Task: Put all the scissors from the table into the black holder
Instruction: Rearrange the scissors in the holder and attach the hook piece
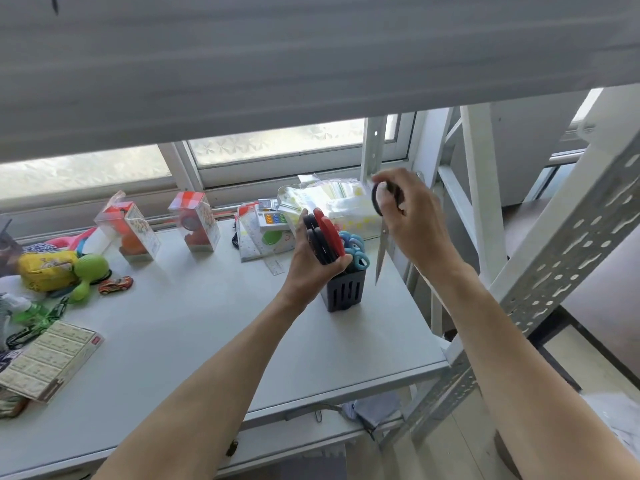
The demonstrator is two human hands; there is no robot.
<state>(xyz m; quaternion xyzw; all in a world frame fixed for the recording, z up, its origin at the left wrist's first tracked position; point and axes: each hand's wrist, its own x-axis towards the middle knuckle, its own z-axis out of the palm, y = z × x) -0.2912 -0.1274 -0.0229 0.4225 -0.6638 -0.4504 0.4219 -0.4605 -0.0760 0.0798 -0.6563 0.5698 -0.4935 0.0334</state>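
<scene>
loading the black holder is well underway here, judging by how full it already looks. the right hand is holding a pair of black-handled scissors by the handle loop, blades hanging straight down, tip just right of the holder and about level with its rim. so the step in hand looks like dropping this pair in.

meanwhile the left hand is wrapped around a bunch of handles already standing in the holder, a red pair and a couple of dark ones, looks like it's pushing them aside or steadying them. fingers curled round them, thumb on the near side.

next move imo: swing the blade tip left over the holder's opening, find a gap and lower it straight in. the tricky bit is that it's crowded in there, so the left hand probably needs to keep that bunch leaning away to open a slot.

the holder itself is a small dark slotted box sitting at the far right of the worktop, close to the right edge. a cluster of blue-handled scissors sticks out of its far side. can't spot any loose scissors lying on the worktop, though the clutter on the left makes it hard to be sure.
</scene>
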